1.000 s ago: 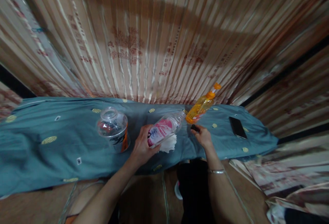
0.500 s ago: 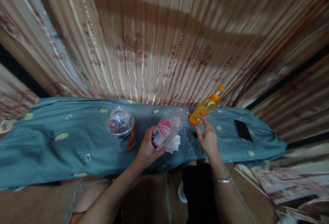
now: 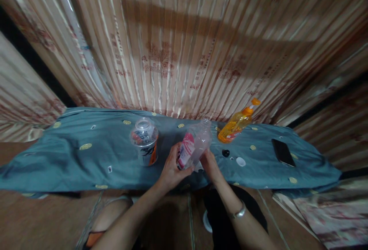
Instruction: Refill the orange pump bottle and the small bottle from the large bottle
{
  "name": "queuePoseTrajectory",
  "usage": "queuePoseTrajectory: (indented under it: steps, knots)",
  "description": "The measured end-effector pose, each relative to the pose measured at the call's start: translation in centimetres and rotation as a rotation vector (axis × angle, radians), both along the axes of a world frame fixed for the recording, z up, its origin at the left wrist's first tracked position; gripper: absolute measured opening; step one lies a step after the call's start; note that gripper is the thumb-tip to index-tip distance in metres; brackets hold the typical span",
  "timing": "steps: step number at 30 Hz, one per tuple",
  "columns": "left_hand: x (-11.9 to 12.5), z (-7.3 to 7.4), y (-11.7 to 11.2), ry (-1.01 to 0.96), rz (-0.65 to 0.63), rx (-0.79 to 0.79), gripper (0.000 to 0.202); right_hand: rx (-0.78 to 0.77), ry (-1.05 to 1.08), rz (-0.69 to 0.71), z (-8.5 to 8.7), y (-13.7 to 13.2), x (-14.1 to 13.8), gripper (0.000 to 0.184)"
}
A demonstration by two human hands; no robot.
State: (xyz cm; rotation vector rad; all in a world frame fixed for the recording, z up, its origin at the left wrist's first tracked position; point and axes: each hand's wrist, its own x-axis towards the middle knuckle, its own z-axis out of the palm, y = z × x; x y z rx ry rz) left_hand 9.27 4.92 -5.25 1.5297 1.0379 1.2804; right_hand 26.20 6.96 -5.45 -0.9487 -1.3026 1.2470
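My left hand (image 3: 174, 169) is closed around the lower part of a clear plastic bottle (image 3: 200, 141) with a pink and white label. The bottle leans to the right and its open neck has no cap on it. My right hand (image 3: 211, 165) grips the bottle's lower right side, its fingertips partly hidden behind the plastic. A bit of white crumpled tissue (image 3: 199, 167) shows beneath the bottle, between the hands. Right of them, an orange dish soap bottle (image 3: 233, 129) with a pump top stands upright. A black cap (image 3: 225, 153) and a white round disc (image 3: 240, 161) lie nearby.
A teal cloth with yellow pineapple prints (image 3: 69, 165) covers the narrow table. On the left stands a clear plastic cup (image 3: 148, 153) with a cut-off bottle top in its mouth. A black phone (image 3: 283, 152) lies to the right. Pleated curtains (image 3: 178, 51) hang behind.
My right hand has moved left from beside the dish soap bottle to the plastic bottle, uncovering the black cap and white disc. The plastic bottle is more upright, and the view has shifted slightly.
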Motion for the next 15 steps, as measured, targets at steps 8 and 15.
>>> queuePoseTrajectory:
  steps: [8, 15]
  knots:
    - [-0.7, -0.3, 0.0, 0.001, 0.055, 0.007, 0.079, -0.017, 0.071, 0.108, 1.0, -0.2, -1.7, 0.079]
    - [-1.5, -0.2, -0.3, 0.142, 0.075, 0.121, 0.079, 0.014, -0.133, 0.11, 2.5, -1.6, -3.0, 0.058]
